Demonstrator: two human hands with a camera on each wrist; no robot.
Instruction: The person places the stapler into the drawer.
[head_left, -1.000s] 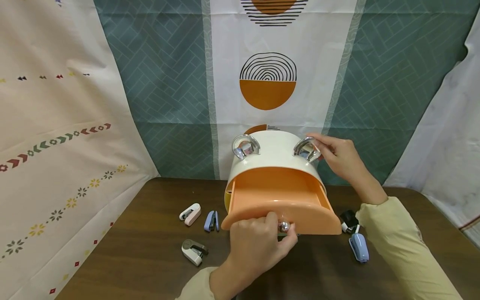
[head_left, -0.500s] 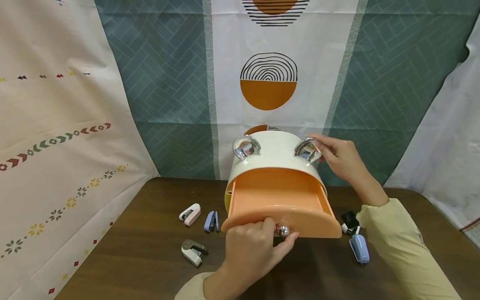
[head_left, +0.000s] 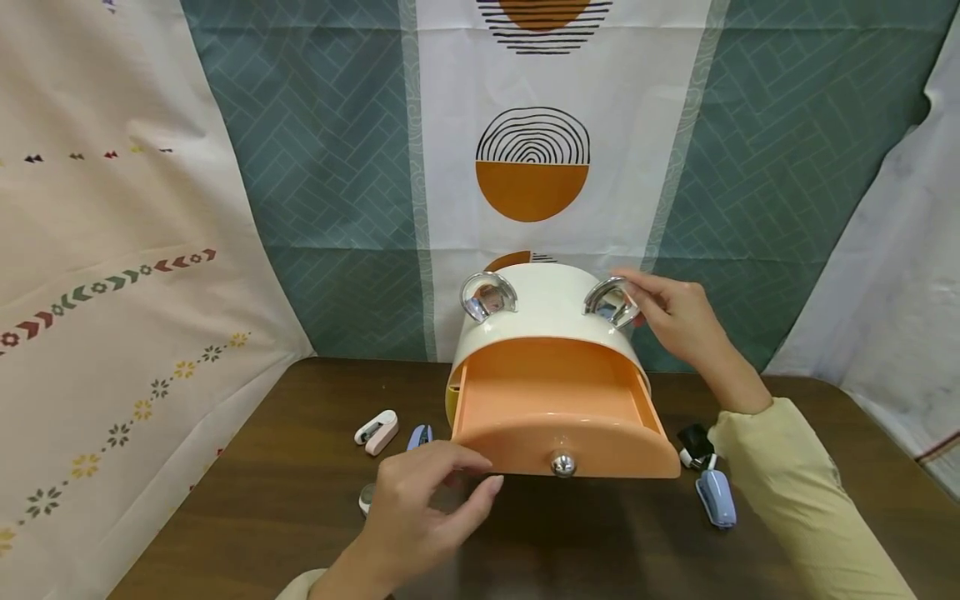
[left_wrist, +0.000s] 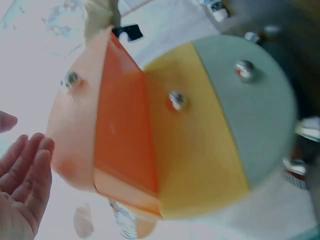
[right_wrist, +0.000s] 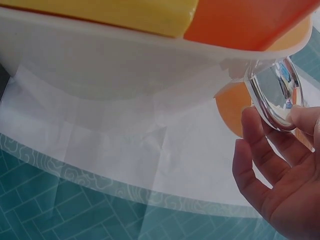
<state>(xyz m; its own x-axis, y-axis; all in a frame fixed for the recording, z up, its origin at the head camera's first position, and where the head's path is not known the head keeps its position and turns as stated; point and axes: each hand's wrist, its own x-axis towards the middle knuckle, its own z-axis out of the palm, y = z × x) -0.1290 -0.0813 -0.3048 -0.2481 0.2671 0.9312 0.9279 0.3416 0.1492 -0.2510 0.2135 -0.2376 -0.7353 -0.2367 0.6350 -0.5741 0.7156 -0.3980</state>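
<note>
A white rounded desktop drawer box (head_left: 551, 304) stands on the table with its top orange drawer (head_left: 555, 387) pulled out and bare inside. The drawer's silver knob (head_left: 563, 465) is uncovered. My left hand (head_left: 416, 508) is just off the left end of the drawer front, fingers extended and thumb apart, holding nothing. With thumb and fingers, my right hand (head_left: 678, 321) pinches the right silver ear (right_wrist: 275, 95) on top of the box. The left silver ear (head_left: 488, 297) is free. Below the orange drawer, a yellow drawer (left_wrist: 192, 145) and a green drawer (left_wrist: 245, 115) are closed.
Left of the box lie a white-and-pink mini stapler (head_left: 377, 432), a lilac one (head_left: 420, 437) and another (head_left: 366, 498) mostly behind my left hand. A blue stapler (head_left: 716, 498) and a black-and-white one (head_left: 697, 446) lie near my right sleeve. Patterned cloth (head_left: 337, 167) hangs behind the table.
My left hand has let go of the drawer's knob and moved left, its fingers opening. The drawer came out slightly further before that. My right hand stays on the ear.
</note>
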